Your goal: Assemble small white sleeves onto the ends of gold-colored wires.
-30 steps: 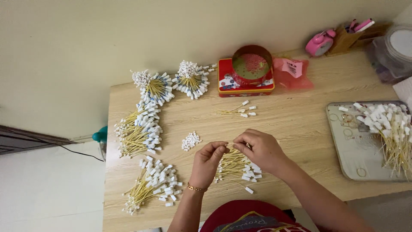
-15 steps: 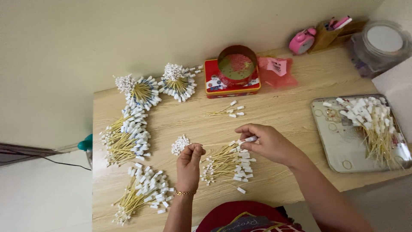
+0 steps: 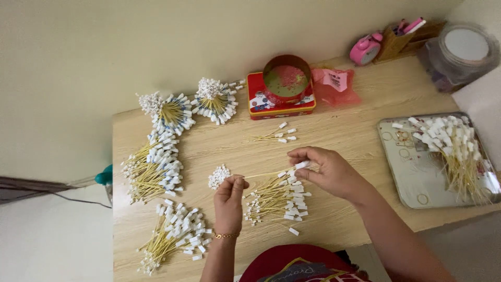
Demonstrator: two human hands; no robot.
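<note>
While the left hand pinches one end of a stick and the right hand its tagged end, above the pile at table centre, tagging seems underway.

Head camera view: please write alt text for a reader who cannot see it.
Both hands hold one thin tagged stick over a wooden table: left hand at one end, right hand at its white tag. A loose pile of sticks lies beneath, tied bundles to the left.
</note>
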